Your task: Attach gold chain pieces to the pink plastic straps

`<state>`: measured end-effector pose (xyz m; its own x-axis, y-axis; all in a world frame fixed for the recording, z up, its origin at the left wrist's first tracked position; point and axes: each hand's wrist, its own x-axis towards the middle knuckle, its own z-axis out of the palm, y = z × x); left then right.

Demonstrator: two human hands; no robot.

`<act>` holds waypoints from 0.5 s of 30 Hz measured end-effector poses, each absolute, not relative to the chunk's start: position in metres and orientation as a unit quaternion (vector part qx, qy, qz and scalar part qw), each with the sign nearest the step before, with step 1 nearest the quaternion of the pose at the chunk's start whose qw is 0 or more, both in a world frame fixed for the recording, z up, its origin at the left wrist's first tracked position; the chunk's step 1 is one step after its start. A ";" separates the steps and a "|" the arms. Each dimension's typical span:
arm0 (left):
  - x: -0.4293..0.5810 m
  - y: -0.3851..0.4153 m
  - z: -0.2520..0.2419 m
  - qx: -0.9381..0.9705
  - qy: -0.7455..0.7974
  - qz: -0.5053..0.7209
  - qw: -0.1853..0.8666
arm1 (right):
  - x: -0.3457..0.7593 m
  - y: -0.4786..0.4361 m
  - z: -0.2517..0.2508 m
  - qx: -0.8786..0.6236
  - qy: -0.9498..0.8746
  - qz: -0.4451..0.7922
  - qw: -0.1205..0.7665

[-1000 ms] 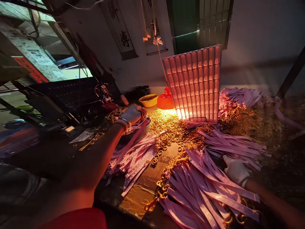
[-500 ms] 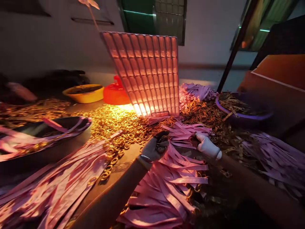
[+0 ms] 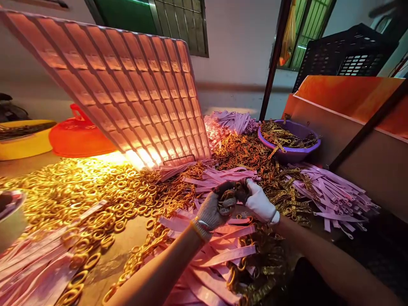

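My left hand (image 3: 211, 212), in a pale knit glove with dark fingertips, is closed around several metal rings (image 3: 227, 203). Right against it, my right hand (image 3: 260, 203), in a white glove with dark fingertips, is pinched closed; whatever lies between its fingers is too dark and small to make out. Below both hands a heap of pink straps (image 3: 219, 255) fans out, with gold-coloured rings and clasps along its right side. More pink straps (image 3: 228, 175) lie just beyond the hands.
Loose gold rings (image 3: 127, 191) spread over the table's left side. A slanted ribbed panel (image 3: 137, 93) stands behind a glowing light, beside a red lamp shade (image 3: 79, 138). A purple basin (image 3: 290, 151) holds metal clasps. Further straps (image 3: 334, 191) lie right; a yellow basin (image 3: 25, 142) stands left.
My right hand has come left to meet my left hand; the two were apart before. The view has swung right and closer, so the panel and lamp shade appear further left.
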<state>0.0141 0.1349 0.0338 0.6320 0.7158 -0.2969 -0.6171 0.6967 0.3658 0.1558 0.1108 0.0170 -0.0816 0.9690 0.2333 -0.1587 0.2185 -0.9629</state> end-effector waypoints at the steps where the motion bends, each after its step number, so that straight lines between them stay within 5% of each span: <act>1: 0.018 0.137 0.032 0.113 0.214 0.369 0.897 | 0.158 0.112 0.016 -0.382 -0.539 0.494 0.565; 15: 0.045 0.166 -0.019 0.019 0.200 0.360 0.911 | 0.167 0.119 0.006 -0.479 -0.555 0.406 0.546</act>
<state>0.0446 0.1664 -0.0189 0.6598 0.6643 -0.3513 -0.6490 0.7394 0.1794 0.1675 0.1188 0.0064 0.0553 0.9746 0.2172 0.0887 0.2118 -0.9733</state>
